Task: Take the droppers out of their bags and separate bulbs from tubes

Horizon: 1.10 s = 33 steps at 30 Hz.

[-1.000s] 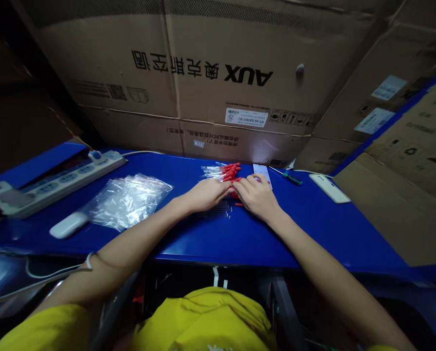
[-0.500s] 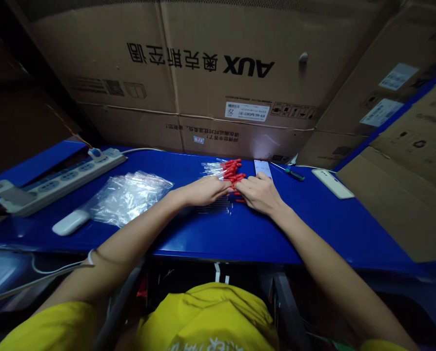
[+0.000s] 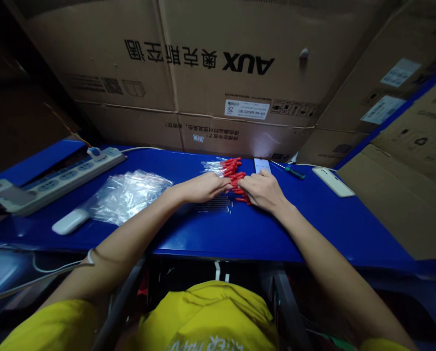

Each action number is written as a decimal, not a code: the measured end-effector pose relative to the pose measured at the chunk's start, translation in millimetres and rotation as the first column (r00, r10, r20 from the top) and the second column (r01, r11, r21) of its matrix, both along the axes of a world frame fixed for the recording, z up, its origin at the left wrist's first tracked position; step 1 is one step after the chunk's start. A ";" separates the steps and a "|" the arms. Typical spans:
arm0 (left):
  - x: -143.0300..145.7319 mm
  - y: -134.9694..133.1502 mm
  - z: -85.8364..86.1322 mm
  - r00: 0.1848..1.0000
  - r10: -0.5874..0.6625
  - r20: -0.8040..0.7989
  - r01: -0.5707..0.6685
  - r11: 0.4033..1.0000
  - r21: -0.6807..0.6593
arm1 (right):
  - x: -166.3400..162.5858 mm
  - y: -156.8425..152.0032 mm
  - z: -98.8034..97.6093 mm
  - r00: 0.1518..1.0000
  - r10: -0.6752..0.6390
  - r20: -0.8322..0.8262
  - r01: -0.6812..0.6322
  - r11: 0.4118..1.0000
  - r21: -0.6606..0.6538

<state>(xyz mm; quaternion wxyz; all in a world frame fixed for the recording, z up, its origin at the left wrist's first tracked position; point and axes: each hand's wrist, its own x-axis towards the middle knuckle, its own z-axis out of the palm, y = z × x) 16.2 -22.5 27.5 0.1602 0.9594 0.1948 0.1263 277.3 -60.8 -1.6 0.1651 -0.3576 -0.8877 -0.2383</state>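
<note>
1. Blue tabletop (image 3: 218,234) begins just past the yellow shirt (image 3: 207,319); I inspect from a distance through the head camera.
2. Thin clear rods (image 3: 216,204) lie side by side, just nearer than the left hand (image 3: 201,188). I cannot tell whether they join the red ends beside them.
3. Left hand: fingers curled together at the red-ended pieces (image 3: 233,169). Right hand (image 3: 262,190): fingers bent over red ends opposite. I cannot tell whether either is clamped on a piece.
4. Red-ended pieces: bunched between the hands and just beyond, red ends rightward. In my judgement, light fingertip pressure, one piece at a time, with red ends aligned, would prevent rolling and tangling.
5. Clear plastic bags (image 3: 130,192) lie to the left, apart from the bunch.
6. Farther: screwdriver (image 3: 296,173) on the right; cardboard (image 3: 203,90) behind.
</note>
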 end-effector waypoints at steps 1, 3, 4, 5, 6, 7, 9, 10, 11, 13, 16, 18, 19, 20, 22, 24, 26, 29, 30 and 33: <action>-5.1 2.7 0.9 1.000 0.012 -0.003 -0.012 1.000 0.002 | 7.3 1.6 -0.2 1.000 -0.011 -0.022 0.011 1.000 -0.009; -18.7 9.4 4.7 0.998 0.069 -0.010 -0.069 0.998 -0.001 | 27.4 4.5 -0.1 0.993 -0.055 -0.104 0.055 0.998 -0.007; -25.7 13.0 7.5 0.993 0.114 -0.005 -0.114 0.993 -0.006 | 38.4 5.5 0.3 0.982 -0.095 -0.164 0.097 0.995 0.007; -31.8 16.1 10.4 0.987 0.159 0.014 -0.159 0.987 -0.010 | 48.4 6.0 1.0 0.962 -0.152 -0.225 0.163 0.986 0.031; -36.1 18.5 13.1 0.979 0.198 0.048 -0.198 0.980 -0.014 | 56.1 6.1 1.7 0.943 -0.201 -0.267 0.220 0.975 0.042; -38.1 20.0 15.2 0.970 0.226 0.087 -0.225 0.974 -0.020 | 60.6 5.6 2.5 0.927 -0.234 -0.294 0.256 0.966 0.038; -35.6 20.1 17.0 0.957 0.239 0.164 -0.239 0.971 -0.019 | 58.5 4.2 4.1 0.923 -0.231 -0.309 0.247 0.969 0.013; -32.2 19.3 16.6 0.954 0.232 0.191 -0.235 0.972 -0.007 | 52.8 3.5 4.9 0.927 -0.208 -0.313 0.218 0.976 -0.005; -28.4 18.3 15.3 0.952 0.224 0.207 -0.232 0.973 0.013 | 44.8 3.1 5.9 0.928 -0.182 -0.325 0.184 0.983 -0.023; -22.7 17.1 11.1 0.947 0.227 0.226 -0.246 0.968 0.057 | 26.3 3.4 8.5 0.903 -0.161 -0.399 0.152 0.987 -0.054; -23.1 19.4 4.9 0.914 0.298 0.277 -0.328 0.942 0.069 | 1.2 6.1 13.1 0.804 -0.144 -0.578 0.061 0.985 -0.160; -26.8 22.4 2.8 0.869 0.365 0.335 -0.400 0.916 0.039 | -12.2 8.6 14.7 0.698 -0.147 -0.701 -0.061 0.963 -0.262; -28.6 23.8 2.2 0.841 0.399 0.366 -0.435 0.900 0.017 | -18.3 9.8 14.7 0.642 -0.159 -0.750 -0.132 0.941 -0.312; -29.9 25.1 1.7 0.812 0.429 0.396 -0.465 0.885 -0.008 | -24.2 10.8 14.2 0.595 -0.177 -0.784 -0.202 0.911 -0.359; -30.7 27.2 0.2 0.755 0.480 0.447 -0.505 0.860 -0.069 | -35.2 11.6 11.6 0.559 -0.204 -0.804 -0.331 0.834 -0.442; -29.5 28.7 -2.4 0.698 0.526 0.485 -0.530 0.836 -0.144 | -44.6 10.9 7.4 0.607 -0.193 -0.771 -0.407 0.758 -0.510; -27.2 29.6 -5.9 0.642 0.569 0.513 -0.545 0.810 -0.216 | -51.6 8.9 2.0 0.705 -0.135 -0.697 -0.388 0.748 -0.538; -23.2 29.5 -10.9 0.608 0.597 0.524 -0.550 0.792 -0.265 | -57.8 5.6 -6.9 0.835 -0.064 -0.547 -0.263 0.826 -0.499; -21.9 28.9 -12.3 0.616 0.593 0.519 -0.545 0.796 -0.263 | -59.2 4.7 -9.6 0.860 -0.059 -0.508 -0.225 0.848 -0.480; -18.1 26.5 -16.7 0.667 0.559 0.493 -0.521 0.822 -0.228 | -62.6 2.6 -14.9 0.898 -0.038 -0.438 -0.183 0.874 -0.450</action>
